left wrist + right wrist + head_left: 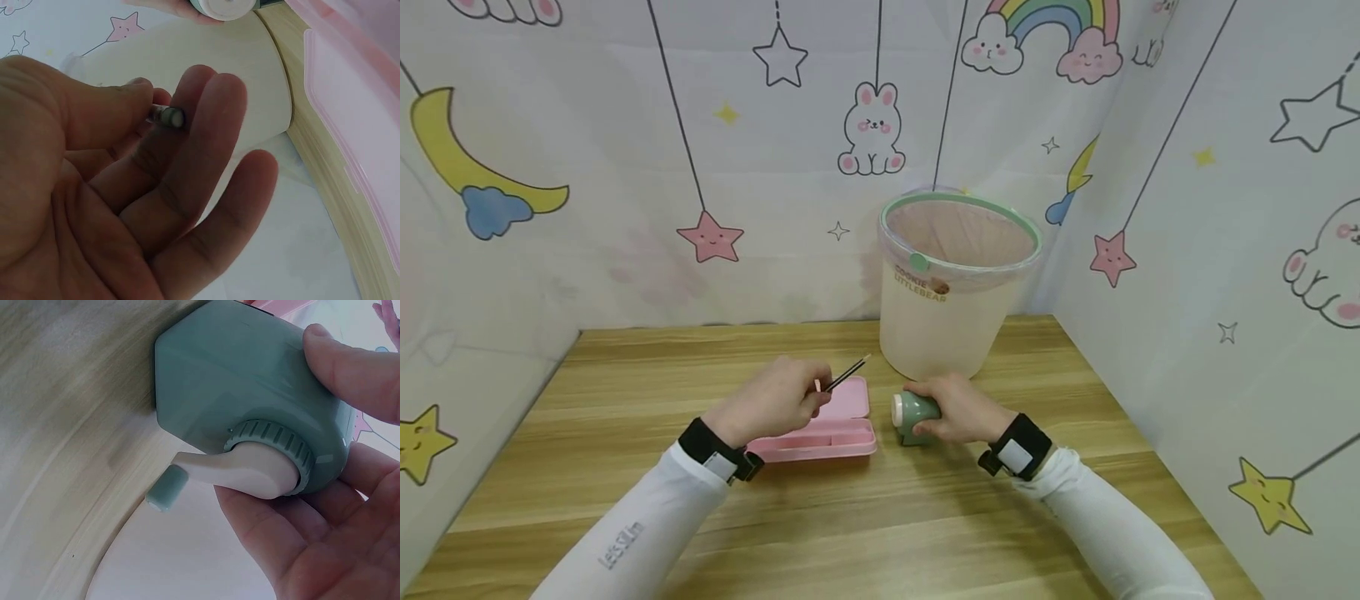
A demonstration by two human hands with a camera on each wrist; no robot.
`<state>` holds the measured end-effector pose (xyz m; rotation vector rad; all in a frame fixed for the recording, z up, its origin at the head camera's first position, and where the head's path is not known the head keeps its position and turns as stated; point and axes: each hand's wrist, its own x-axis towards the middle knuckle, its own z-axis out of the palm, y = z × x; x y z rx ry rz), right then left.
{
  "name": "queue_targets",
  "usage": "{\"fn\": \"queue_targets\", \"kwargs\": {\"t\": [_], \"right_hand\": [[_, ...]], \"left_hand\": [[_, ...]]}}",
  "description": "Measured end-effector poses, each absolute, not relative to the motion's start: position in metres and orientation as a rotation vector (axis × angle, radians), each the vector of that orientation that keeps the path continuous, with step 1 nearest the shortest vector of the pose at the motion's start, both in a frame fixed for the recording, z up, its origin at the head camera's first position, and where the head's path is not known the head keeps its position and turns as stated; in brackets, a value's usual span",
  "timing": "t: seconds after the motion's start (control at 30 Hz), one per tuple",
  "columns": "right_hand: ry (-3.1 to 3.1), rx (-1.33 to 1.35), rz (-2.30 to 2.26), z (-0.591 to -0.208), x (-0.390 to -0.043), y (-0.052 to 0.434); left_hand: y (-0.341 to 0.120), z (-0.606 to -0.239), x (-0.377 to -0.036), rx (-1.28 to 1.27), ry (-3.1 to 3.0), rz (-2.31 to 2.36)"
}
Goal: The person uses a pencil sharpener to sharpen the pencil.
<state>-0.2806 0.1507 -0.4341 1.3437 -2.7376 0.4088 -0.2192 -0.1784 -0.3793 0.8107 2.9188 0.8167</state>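
My left hand (781,397) pinches a dark pencil (848,373) over the open pink pencil case (847,454). The pencil's pale end slants up to the right; its other end (177,118) pokes out between thumb and fingers in the left wrist view. On the table to the right of the case, my right hand (967,409) grips a green crank pencil sharpener (919,410) from its right side. In the right wrist view the sharpener's pale crank arm (259,470) and green knob (167,487) show, with the thumb on the body and fingers below.
A cream bin (936,329) with a green rim and a plastic liner stands behind the sharpener. Printed cloth walls (775,183) surround the wooden table (820,533) at the back and sides.
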Motion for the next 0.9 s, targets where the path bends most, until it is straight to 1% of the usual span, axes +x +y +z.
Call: {"fn": "queue_targets", "kwargs": {"t": [0.23,0.43,0.7,0.8,0.9], "right_hand": [[-2.734,1.357,0.431,-0.433,-0.281,0.146],[-2.718,1.356,0.435,-0.434,-0.282,0.146],[-2.756,1.359,0.402,-0.429,-0.283,0.147],[-2.696,1.330,0.308,-0.426,-0.278,0.146],[-2.483,1.358,0.248,-0.426,-0.265,0.138]], "left_hand": [[-0.199,-0.390,-0.215,0.764,2.928,0.621],[-0.216,-0.402,-0.210,0.664,2.931,0.497],[-0.226,-0.410,-0.205,0.622,2.948,0.476],[-0.227,-0.411,-0.207,0.611,2.958,0.478],[-0.230,-0.413,-0.210,0.622,2.975,0.475]]}}
